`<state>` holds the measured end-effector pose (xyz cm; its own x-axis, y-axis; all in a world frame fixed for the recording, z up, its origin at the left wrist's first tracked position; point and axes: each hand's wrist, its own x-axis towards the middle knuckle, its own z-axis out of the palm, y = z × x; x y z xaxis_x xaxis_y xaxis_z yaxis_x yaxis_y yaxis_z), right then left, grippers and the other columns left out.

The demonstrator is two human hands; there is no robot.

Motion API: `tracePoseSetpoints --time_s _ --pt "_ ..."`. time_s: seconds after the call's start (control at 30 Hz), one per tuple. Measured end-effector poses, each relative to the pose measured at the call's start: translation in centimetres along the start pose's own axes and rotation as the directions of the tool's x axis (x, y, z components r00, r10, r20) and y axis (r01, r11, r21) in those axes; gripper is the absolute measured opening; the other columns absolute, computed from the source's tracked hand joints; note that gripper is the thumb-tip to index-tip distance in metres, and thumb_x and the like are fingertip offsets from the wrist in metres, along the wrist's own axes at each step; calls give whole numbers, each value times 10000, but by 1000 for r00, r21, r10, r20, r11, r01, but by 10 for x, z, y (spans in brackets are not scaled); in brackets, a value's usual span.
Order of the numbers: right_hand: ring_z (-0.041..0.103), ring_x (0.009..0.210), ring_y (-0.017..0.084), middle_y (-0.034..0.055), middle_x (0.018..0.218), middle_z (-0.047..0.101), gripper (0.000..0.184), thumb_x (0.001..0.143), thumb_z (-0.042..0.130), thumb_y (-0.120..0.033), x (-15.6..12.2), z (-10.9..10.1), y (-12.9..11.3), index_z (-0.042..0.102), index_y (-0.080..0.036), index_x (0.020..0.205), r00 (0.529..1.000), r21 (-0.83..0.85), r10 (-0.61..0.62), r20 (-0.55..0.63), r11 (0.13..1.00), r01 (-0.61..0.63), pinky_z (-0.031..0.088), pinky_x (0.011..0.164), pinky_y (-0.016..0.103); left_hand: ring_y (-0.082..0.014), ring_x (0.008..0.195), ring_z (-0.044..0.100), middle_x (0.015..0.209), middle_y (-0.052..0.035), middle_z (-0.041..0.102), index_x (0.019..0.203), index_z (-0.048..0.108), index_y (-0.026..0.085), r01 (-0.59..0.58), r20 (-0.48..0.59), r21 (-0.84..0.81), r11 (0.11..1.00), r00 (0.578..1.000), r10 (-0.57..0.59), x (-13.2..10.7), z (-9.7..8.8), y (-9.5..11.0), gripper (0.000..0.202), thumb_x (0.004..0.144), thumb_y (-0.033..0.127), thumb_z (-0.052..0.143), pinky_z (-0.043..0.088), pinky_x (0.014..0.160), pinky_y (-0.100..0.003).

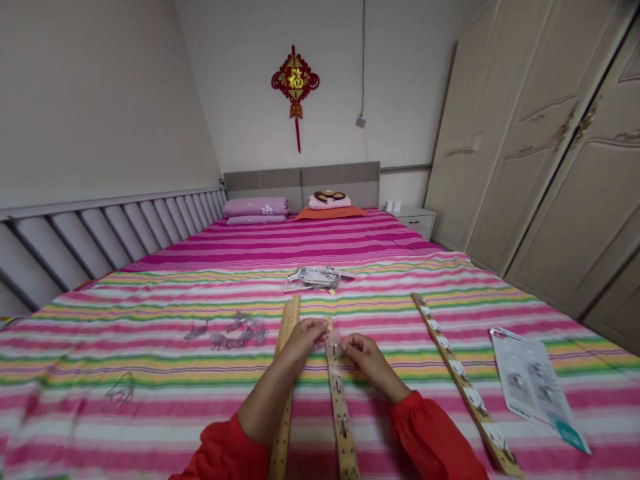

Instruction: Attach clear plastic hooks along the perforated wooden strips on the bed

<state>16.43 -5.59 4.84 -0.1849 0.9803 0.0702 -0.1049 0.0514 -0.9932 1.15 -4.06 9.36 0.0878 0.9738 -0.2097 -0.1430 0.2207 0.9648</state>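
**Both hands closed on a clear packet at the far end of the middle strip**

Head view, looking down over a striped bed (pixel 150 373).

- Left hand (pixel 303 339): fingers curled together, tips pinched on the left edge of a small clear packet (pixel 334 345). The grip looks closed. The contents are too small to make out.
- Right hand (pixel 367 357): thumb and forefinger drawn together on the packet's right edge. The other fingers are tucked under.
- The packet sits between the two hands, at 3 o'clock from the left fingertips and 9 o'clock from the right. Both hands are about equally near it, and each touches it.
- Middle strip (pixel 341 410): a wooden slat with metal fittings along it. Its long axis runs close to 12–6, with the near end swung a touch toward 5. Its far end lies directly under the packet, so the slat runs away from the fingers toward 6, between the forearms.
- Left strip (pixel 289 320): a bare, holed slat, roughly parallel, just beside the left hand and passing under that wrist.
- Right strip (pixel 463 377): well apart at 3 o'clock, lying 11–5, fittings already along it.
- Loose metal clips (pixel 235 333) lie at 9 o'clock from the left hand.
- A pile of opened packets (pixel 315 279) lies at 12.
- A printed card (pixel 537 387) lies far out at 3.
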Motion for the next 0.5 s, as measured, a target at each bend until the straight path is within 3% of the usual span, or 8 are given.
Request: tracePoseSetpoints --time_s 0.07,0.2,0.5 --pt "250 341 56 -104 370 352 314 617 616 -486 5 2 13 472 -216 547 997 54 69 -23 996 -68 175 371 207 -76 583 526 596 37 562 660 575 149 40 -37 -73 997 998 -43 4 1 -13 408 479 431 808 438 645 -222" --pt "193 296 41 -112 317 318 289 613 600 -437 12 3 33 445 -218 504 980 124 185 -71 977 -175 114 346 203 -105 650 576 692 -9 611 730 621 145 80 -86 -103 991 992 -89 11 -3 -34 393 573 484 743 469 669 -248" --pt "161 266 35 -126 253 245 259 591 577 -346 23 5 53 422 -223 426 941 159 282 -187 954 -255 78 329 206 -109 645 588 651 13 608 779 644 133 92 -168 -19 996 981 -94 24 -4 -54 280 524 150 758 475 660 -241"
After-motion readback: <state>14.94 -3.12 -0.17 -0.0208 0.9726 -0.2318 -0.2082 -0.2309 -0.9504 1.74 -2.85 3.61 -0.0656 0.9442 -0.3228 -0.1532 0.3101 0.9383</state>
